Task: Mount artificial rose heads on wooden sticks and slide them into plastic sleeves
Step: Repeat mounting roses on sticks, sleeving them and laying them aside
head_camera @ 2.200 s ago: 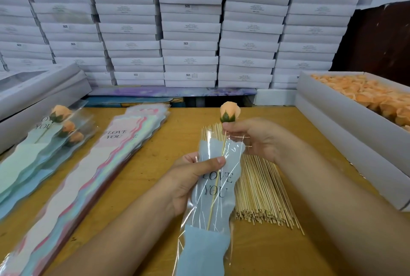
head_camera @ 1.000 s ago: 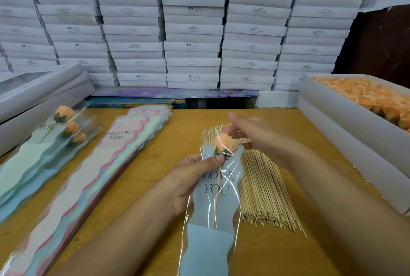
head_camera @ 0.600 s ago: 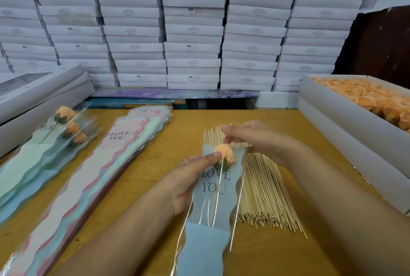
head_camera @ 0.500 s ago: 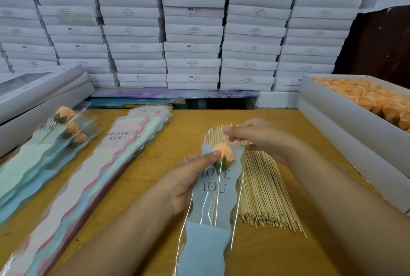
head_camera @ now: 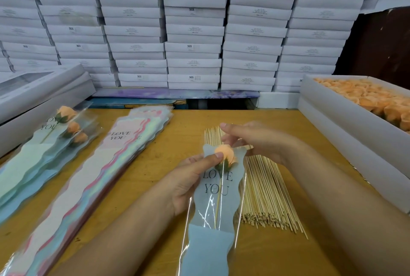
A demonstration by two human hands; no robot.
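A peach rose head (head_camera: 227, 153) on a wooden stick (head_camera: 218, 202) sits inside a clear plastic sleeve (head_camera: 213, 247) with a blue card printed "LOVE YOU". My left hand (head_camera: 188, 182) grips the sleeve from the left, thumb pressed on its front beside the rose. My right hand (head_camera: 259, 140) is just above the rose, fingertips pinching the sleeve's clear top edge. Under the sleeve, to the right, lies a pile of loose wooden sticks (head_camera: 266, 198). A white box (head_camera: 346, 125) at the right holds several peach rose heads (head_camera: 366, 96).
A fanned stack of empty sleeves (head_camera: 106, 164) lies left of centre on the wooden table (head_camera: 182, 138). Three finished sleeved roses (head_camera: 44, 149) lie at the far left, next to grey boxes (head_camera: 40, 89). Stacked white cartons (head_camera: 193, 31) form a wall behind.
The rose on its stick went down from above the sleeve's mouth to fully inside it. My right hand let go of the stem and moved to the sleeve's top edge.
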